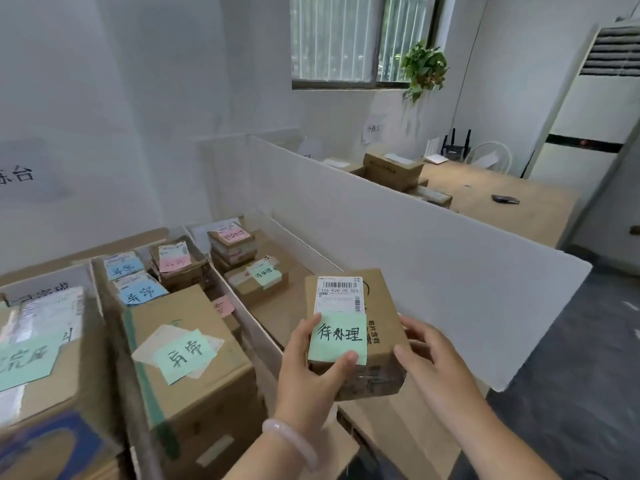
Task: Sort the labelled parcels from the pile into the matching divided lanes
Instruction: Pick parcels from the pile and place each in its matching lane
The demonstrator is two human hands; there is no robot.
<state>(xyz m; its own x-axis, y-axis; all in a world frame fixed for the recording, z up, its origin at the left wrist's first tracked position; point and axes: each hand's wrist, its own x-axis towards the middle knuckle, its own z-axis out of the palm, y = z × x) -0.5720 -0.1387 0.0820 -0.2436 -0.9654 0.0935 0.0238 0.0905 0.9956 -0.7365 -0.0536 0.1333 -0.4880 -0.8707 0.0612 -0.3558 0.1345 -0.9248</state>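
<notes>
Both hands hold one small cardboard parcel (381, 320) in the air over the near end of the right lane (277, 317), clear of the lane floor. The left hand (304, 375) grips its left side with the thumb (341, 362) pressed on the green note (337, 337) stuck to the top. The right hand (433, 355) curls round the right edge, thumb on the near corner. A white barcode label (339, 294) sits above the note. There is a pale bracelet (291, 445) on the left wrist. Further up the same lane lie a box with a green note (258, 278) and a pink-note stack (233, 242) behind it. A low white divider (249, 323) runs just left of the parcel, splitting off the middle lane. That lane is crowded: a big box (194, 362) with a green note near, blue-note parcels (138, 289) and a pink-note parcel (176, 261) behind. The left lane box (34, 358) is blurred. A tall white panel (415, 258) walls the right side. Beyond it a counter (502, 181) carries brown boxes (394, 171) and a dark flat item (505, 199). A plant (424, 69) hangs by the window.
</notes>
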